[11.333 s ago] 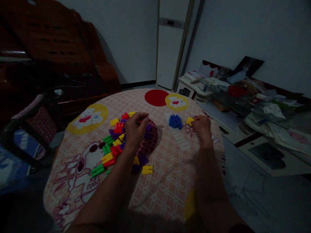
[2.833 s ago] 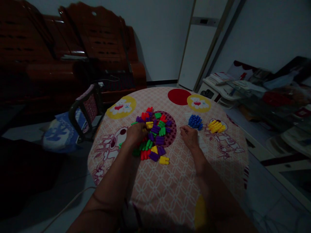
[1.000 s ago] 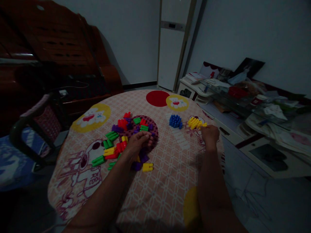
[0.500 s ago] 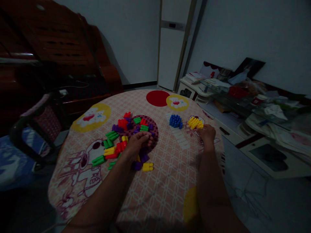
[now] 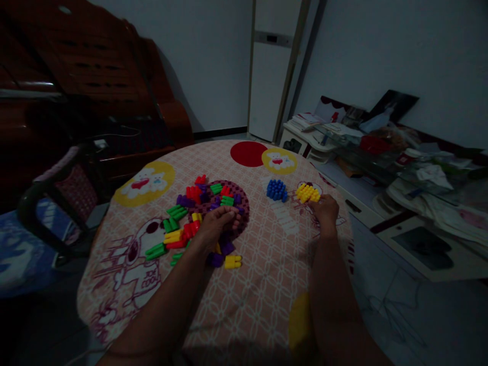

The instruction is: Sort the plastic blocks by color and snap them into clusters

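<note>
My right hand [image 5: 325, 207] is closed at the near right edge of a yellow group of building blocks [image 5: 308, 192], thumb and fingers pinching a block there. Left of it stands a matching cluster of blue building blocks [image 5: 276, 189], packed close together. Over the loose pile on the left, my left hand [image 5: 220, 223] is held with its fingers curled in and the thumb against them; no block shows in it. Around it lie red blocks [image 5: 193, 194], green blocks [image 5: 176, 212] and purple blocks [image 5: 185, 201]. Nearer me is a yellow block [image 5: 233, 262]. My left hand and forearm hide part of the pile.
A patterned cloth covers the round table [image 5: 263, 295]. A chair [image 5: 57, 203] stands at the left, with a wooden sofa [image 5: 171, 117] behind it. Along the right runs a low cabinet [image 5: 381, 203] heaped with papers and bags. A tall white unit [image 5: 269, 86] stands at the back.
Both hands stay nearly where they were, the right one still at the yellow blocks. The whole view has shifted very slightly.
</note>
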Motion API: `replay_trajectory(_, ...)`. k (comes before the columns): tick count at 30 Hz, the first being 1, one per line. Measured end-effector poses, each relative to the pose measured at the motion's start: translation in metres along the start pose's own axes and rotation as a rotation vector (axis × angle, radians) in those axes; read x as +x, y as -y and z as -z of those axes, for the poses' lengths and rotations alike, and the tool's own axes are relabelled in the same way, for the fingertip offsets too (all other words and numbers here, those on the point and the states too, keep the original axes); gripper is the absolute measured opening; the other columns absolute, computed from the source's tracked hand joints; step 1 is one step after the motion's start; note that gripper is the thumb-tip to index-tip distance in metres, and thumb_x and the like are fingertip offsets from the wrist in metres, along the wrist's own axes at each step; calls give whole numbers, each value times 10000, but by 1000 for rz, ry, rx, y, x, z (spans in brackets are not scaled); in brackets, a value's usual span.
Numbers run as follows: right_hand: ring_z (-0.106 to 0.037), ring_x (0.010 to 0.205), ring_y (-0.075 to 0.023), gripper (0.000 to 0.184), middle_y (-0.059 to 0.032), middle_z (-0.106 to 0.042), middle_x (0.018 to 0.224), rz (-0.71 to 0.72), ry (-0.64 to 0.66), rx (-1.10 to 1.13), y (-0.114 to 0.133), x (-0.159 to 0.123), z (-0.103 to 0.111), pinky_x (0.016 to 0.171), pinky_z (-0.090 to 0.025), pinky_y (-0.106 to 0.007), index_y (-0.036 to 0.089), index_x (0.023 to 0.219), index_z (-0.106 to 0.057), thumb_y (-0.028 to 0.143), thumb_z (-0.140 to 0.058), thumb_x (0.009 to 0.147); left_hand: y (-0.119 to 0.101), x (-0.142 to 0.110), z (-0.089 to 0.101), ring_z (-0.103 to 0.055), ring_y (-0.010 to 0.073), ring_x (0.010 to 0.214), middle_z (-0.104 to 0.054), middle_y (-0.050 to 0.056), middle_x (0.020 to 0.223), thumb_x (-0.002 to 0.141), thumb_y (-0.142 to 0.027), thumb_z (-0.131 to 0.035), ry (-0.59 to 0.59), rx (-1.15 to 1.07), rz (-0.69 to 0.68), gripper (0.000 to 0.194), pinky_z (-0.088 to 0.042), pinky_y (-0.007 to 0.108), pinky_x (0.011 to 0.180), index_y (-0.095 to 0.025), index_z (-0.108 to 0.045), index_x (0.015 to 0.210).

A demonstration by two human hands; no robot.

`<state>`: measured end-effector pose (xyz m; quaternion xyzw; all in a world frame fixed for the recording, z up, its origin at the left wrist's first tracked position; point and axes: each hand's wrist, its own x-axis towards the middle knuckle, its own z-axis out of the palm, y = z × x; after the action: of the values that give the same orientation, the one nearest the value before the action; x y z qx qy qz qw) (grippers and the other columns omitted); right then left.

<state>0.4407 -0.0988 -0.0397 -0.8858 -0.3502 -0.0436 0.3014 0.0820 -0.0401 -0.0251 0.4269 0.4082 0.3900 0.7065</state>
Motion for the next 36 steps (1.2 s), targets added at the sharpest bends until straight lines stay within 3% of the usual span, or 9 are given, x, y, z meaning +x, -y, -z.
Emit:
replay_trajectory(14, -679, 905, -270, 344, -162, -744, 985, -21, -47, -6, 1, 1, -3, 780, -488, -336, 132, 1004, -717, 341, -692, 731, -2, 1, 4, -633, 119, 620, -718, 43, 784, 618, -381, -849, 6, 37, -44, 380, -539, 254, 618, -137, -688, 861)
replay_trajectory(20, -668, 898, -282, 385, -147, -737, 953, -5, -124, 64, 1, -1, 4, 826, -492, -369, 131, 1040, -710, 264, -635, 685, -31, -5, 34, -634, 121, 621, -713, 25, 757, 632, -355, -803, -164, 148, -268, 320, -525, 232, 614, -149, -693, 852)
replay_trajectory(25, -637, 770, -253, 364, -111, -712, 832, 117, -249, 222, 29, -8, 14, 770, -494, -378, 129, 1016, -718, 242, -530, 725, -54, -17, 62, -604, 126, 562, -687, 19, 685, 684, -354, -729, -294, 293, -404, 267, -494, 232, 560, -155, -676, 855)
replay_trajectory(29, -644, 705, -217, 280, -73, -712, 785, 289, -133, 434, 67, -28, 12, 706, -510, -337, 157, 929, -733, 302, -543, 783, -62, -21, 83, -566, 134, 505, -642, 2, 594, 709, -363, -660, -346, 615, -367, 209, -438, 233, 514, -166, -663, 778)
replay_trajectory(33, -669, 675, -205, 272, -43, -709, 734, 423, 88, 584, 96, -56, 2, 667, -528, -315, 170, 901, -739, 383, -583, 836, -68, -30, 104, -653, 198, 642, -713, 44, 670, 736, -375, -630, -244, 1148, -219, 216, -431, 258, 574, -180, -721, 742)
replay_trajectory(36, -684, 678, -200, 275, -46, -721, 745, 483, 212, 610, 107, -72, -8, 642, -532, -297, 171, 901, -750, 392, -595, 845, -73, -41, 117, -700, 234, 778, -772, 56, 826, 707, -365, -675, -168, 1380, -122, 273, -459, 277, 661, -203, -782, 898)
